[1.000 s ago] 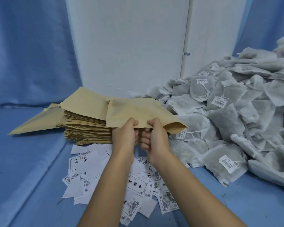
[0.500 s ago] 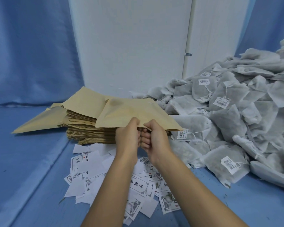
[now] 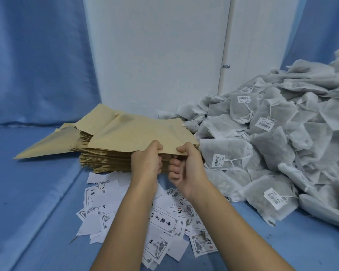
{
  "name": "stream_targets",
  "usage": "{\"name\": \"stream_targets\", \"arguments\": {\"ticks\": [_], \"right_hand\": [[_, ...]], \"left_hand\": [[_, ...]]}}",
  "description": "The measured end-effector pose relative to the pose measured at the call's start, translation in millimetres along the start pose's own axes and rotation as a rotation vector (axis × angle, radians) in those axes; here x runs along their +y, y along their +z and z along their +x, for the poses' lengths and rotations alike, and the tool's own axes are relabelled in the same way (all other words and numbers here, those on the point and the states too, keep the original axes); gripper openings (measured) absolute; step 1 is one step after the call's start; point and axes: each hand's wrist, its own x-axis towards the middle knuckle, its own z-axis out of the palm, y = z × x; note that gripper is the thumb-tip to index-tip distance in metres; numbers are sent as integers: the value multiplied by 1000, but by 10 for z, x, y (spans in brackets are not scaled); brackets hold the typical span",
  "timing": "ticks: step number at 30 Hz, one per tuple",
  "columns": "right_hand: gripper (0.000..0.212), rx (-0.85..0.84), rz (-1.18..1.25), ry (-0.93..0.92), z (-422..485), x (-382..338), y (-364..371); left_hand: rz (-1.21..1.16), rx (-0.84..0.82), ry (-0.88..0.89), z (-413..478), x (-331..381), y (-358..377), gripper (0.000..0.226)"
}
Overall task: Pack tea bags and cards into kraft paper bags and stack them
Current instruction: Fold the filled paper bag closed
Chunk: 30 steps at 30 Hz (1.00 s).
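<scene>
A tan kraft paper bag [image 3: 139,132] lies on top of the stack of kraft bags [image 3: 106,163], and both hands grip its near edge. My left hand [image 3: 147,163] pinches the edge with the thumb on top. Just to its right, my right hand [image 3: 186,167] pinches the same edge. White printed cards [image 3: 160,222] lie scattered on the blue surface under my forearms. A large heap of white tea bags [image 3: 272,143] with barcode tags fills the right side.
One kraft bag [image 3: 47,145] juts out to the left of the stack. A white panel [image 3: 155,55] stands behind the stack, with blue cloth [image 3: 37,55] on both sides. Blue surface [image 3: 27,192] extends to the left.
The kraft bag has moved left and down onto the stack, where it lies flatter. Both hands keep hold of its near edge.
</scene>
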Motion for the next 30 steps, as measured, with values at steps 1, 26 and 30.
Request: {"name": "stream_targets", "arguments": {"ticks": [1, 26, 30], "right_hand": [[30, 41, 27, -15, 14, -2, -13], [33, 29, -216, -124, -35, 22, 32], [31, 98, -133, -177, -9, 60, 43]], "left_hand": [[-6, 0, 4, 11, 6, -16, 30], [95, -92, -47, 9, -90, 1, 35], [110, -11, 36, 31, -93, 9, 31]]}}
